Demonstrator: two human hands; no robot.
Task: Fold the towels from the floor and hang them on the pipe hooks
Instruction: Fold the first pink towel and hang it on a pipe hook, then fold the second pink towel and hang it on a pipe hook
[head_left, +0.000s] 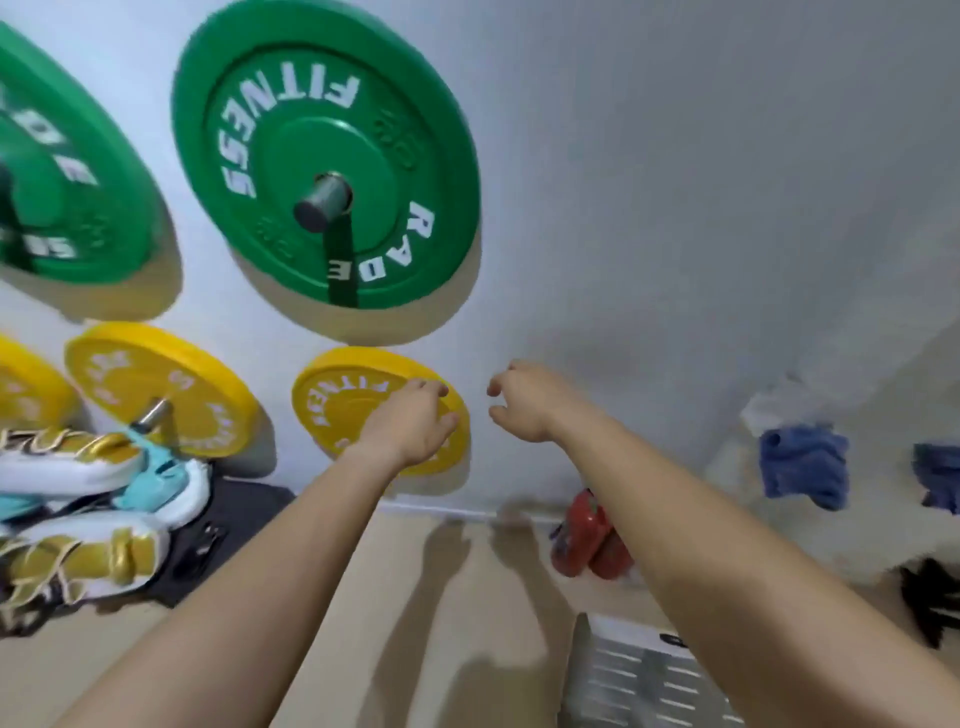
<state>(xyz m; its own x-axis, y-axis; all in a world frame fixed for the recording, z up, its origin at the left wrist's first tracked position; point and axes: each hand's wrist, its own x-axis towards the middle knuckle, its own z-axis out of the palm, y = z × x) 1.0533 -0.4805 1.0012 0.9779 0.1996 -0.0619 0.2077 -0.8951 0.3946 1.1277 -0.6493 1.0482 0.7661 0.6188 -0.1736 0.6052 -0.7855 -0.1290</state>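
Now, far left, white-and-gold shoes (78, 499) lie beneath round green weight plates (324, 156) mounted on the pale wall (675, 156). Left hand (410, 423) is out in front of a round yellow weight plate (332, 405), fingers (434, 388) relaxed, holding nothing. Right hand (524, 402) is just beside it, loosely curled, empty too. Far right, crumpled blue towels (802, 465), blurred, sit well apart from both hands.

Head-worn, angled down, near wall (675, 182)
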